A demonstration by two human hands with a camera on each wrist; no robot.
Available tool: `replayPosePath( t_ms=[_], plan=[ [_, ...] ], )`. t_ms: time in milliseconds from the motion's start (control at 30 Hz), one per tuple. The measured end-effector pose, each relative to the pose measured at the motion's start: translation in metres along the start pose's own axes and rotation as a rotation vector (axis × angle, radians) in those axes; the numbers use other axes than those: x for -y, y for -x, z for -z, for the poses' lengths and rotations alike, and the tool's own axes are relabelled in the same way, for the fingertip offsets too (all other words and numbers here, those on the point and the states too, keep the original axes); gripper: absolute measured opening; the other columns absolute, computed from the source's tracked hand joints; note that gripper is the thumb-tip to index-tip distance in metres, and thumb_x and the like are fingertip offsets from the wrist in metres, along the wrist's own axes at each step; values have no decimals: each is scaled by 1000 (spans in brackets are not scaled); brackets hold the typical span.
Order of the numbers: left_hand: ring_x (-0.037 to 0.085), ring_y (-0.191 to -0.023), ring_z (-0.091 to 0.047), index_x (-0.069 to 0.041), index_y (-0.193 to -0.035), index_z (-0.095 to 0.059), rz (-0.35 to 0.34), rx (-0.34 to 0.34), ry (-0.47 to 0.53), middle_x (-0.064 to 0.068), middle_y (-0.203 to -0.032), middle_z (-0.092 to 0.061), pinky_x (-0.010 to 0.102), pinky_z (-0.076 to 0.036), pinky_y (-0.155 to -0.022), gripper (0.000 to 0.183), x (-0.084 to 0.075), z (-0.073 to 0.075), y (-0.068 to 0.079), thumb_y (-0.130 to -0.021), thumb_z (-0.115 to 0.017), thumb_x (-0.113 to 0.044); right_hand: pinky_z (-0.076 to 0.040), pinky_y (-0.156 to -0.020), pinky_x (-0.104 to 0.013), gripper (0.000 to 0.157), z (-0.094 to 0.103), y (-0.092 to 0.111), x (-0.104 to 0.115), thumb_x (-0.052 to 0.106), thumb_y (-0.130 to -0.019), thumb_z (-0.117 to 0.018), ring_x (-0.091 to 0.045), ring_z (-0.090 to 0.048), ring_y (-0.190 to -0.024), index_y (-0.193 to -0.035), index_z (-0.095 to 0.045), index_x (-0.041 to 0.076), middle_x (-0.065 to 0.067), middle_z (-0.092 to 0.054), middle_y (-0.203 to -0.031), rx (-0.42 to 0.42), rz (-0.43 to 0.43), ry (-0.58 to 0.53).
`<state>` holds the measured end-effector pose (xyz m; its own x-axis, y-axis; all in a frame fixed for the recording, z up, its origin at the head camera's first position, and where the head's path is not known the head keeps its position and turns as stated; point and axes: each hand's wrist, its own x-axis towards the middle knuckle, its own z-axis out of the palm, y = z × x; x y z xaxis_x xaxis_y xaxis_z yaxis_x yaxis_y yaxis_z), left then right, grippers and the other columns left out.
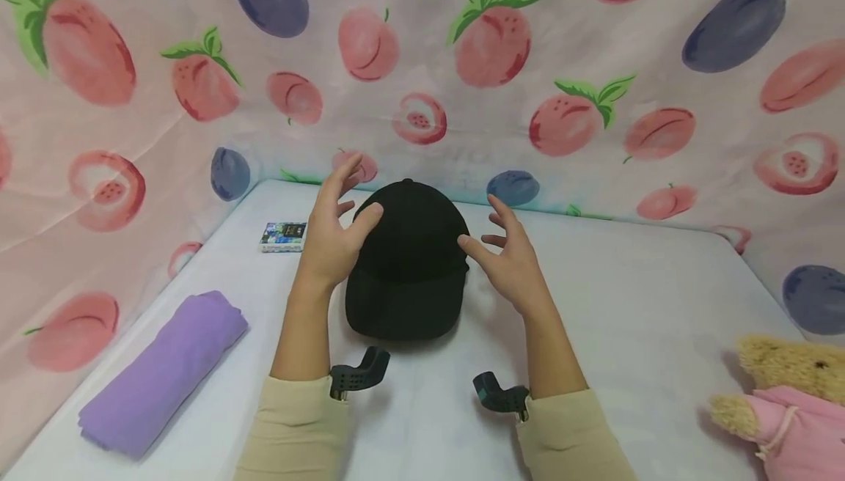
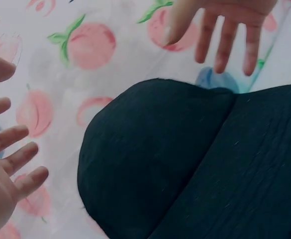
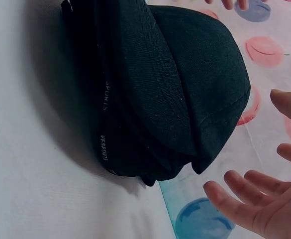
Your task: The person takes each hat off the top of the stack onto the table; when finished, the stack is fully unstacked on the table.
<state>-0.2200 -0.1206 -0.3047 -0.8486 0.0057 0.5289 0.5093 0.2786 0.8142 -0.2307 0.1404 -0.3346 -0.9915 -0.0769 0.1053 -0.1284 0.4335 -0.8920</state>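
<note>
A black baseball cap [image 1: 407, 261] sits on the white surface with its brim toward me. My left hand [image 1: 333, 235] is raised at the cap's left, and its thumb overlaps the crown in the head view. On the other side, my right hand [image 1: 508, 261] has its thumb tip at the cap's right edge. Both hands have spread, loosely bent fingers and hold nothing. In the left wrist view a gap shows between the cap [image 2: 145, 149] and my left hand [image 2: 1, 184]. White lettering runs along the lower band of the cap [image 3: 200, 74] in the right wrist view.
A rolled purple cloth [image 1: 165, 371] lies at the left. A small box with a colourful print [image 1: 283, 237] is at the back left. At the right edge is a teddy bear [image 1: 799, 422] in pink clothing. A fruit-patterned cloth [image 1: 422, 41] hangs behind and along the sides.
</note>
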Motion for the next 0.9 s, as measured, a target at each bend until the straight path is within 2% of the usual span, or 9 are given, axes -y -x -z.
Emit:
replayPosePath(
  t_ms=[167,333,533,733,900],
  plan=[
    [28,-148,-41,-22,-160,-38,122,69,4,6,-164,-36,57,-35,-118,64,6,14,1,-101,-61,-24,-54,-103,-55,82,-4,-1,0,40,-96,-72,-33,-53,-139,-164,-26,35,-8,-36,-166,14,7,-32],
    [32,-147,-43,-23,-162,-34,228,134,-17,7,-162,-39,62,-38,-116,65,15,23,1,-102,-59,-25,-56,-99,-52,80,-6,-1,1,38,-96,-72,-33,-55,-137,-163,-29,34,-9,-38,-164,37,-1,-48],
    [37,-146,-44,-21,-162,-33,305,208,-71,13,-162,-38,62,-40,-114,66,26,25,5,-102,-60,-25,-59,-96,-49,79,-7,1,-1,34,-96,-73,-32,-55,-136,-163,-30,34,-9,-39,-164,63,-52,-67],
    [40,-147,-43,-21,-164,-29,411,242,-179,17,-166,-32,62,-40,-115,70,29,29,7,-101,-61,-29,-61,-92,-46,74,-7,1,-3,32,-97,-72,-32,-59,-132,-161,-35,30,-11,-41,-162,78,-70,-66],
    [41,-146,-44,-22,-165,-26,487,287,-190,19,-164,-33,61,-39,-116,74,34,31,8,-101,-62,-33,-61,-90,-48,72,-10,1,-4,30,-97,-72,-34,-62,-128,-161,-37,25,-15,-44,-160,71,-79,-51]
  ],
)
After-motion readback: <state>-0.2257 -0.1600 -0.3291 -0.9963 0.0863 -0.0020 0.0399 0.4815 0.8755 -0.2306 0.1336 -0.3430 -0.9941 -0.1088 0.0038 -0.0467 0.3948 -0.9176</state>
